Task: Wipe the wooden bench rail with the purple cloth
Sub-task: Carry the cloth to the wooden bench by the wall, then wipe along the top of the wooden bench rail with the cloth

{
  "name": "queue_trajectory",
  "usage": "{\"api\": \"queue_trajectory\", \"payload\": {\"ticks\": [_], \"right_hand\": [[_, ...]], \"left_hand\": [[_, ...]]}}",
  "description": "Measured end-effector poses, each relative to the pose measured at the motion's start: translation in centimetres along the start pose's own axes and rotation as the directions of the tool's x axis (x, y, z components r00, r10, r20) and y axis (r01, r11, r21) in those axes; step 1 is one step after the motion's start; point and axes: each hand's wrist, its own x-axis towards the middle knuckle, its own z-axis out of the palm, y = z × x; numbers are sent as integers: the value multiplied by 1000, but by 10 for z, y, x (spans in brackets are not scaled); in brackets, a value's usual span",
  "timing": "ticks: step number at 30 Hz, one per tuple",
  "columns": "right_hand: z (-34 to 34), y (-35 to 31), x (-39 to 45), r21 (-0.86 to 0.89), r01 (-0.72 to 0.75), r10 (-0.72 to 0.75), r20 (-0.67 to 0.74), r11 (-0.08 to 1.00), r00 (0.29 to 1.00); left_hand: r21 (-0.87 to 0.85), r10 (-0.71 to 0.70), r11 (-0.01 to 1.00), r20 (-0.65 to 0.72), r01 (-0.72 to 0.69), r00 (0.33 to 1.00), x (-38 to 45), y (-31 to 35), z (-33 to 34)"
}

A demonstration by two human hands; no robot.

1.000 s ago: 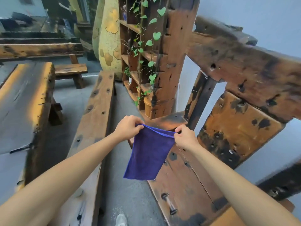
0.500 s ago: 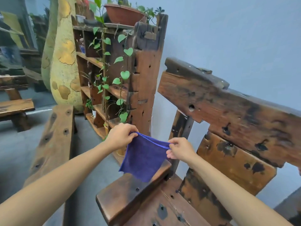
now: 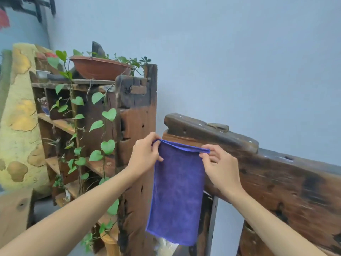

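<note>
Head view: a person stood at a weathered bench back.
Left hand: pinched shut on the cloth's upper left corner.
Purple cloth: hung folded between both hands, in front of the rail's left end.
Right hand: pinched the upper right corner.
Wooden bench rail: behind and right, unwiped.
Handling: likely light, soft, limp; best bunched into one palm.

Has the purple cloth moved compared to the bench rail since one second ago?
Yes. The purple cloth moved up from the seat to the bench rail.
</note>
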Motion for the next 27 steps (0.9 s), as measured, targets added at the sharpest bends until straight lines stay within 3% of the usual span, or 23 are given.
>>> {"api": "queue_trajectory", "payload": {"ticks": [5, 12, 15, 18, 21, 22, 24, 27], "right_hand": [[22, -7, 69, -61, 234, -241, -152, 970, 959], [50, -11, 175, -310, 320, -364, -95, 895, 927], [67, -6, 211, -431, 307, -350, -23, 848, 936], [98, 6, 244, -511, 222, -228, 51, 831, 972], [135, 26, 266, -589, -20, 142, 161, 808, 977], [149, 34, 268, -645, -52, 240, 207, 762, 949], [169, 51, 268, -756, 38, 281, 289, 654, 915], [169, 52, 276, -764, 71, 326, 355, 641, 876]], "left_hand": [[-247, 59, 963, -185, -104, 981, 84, 17, 23], [-273, 125, 940, -283, -204, 951, 211, 32, 34], [-250, 129, 948, -260, -196, 957, 253, 25, 43], [-177, 121, 973, -138, -144, 983, 293, 9, 60], [-147, 67, 988, 184, -40, 981, 306, -18, 90], [-119, 47, 993, 318, -10, 947, 306, -32, 103], [-85, -17, 994, 548, 75, 836, 304, -60, 123], [-56, -82, 984, 708, 171, 702, 309, -74, 126]]}}
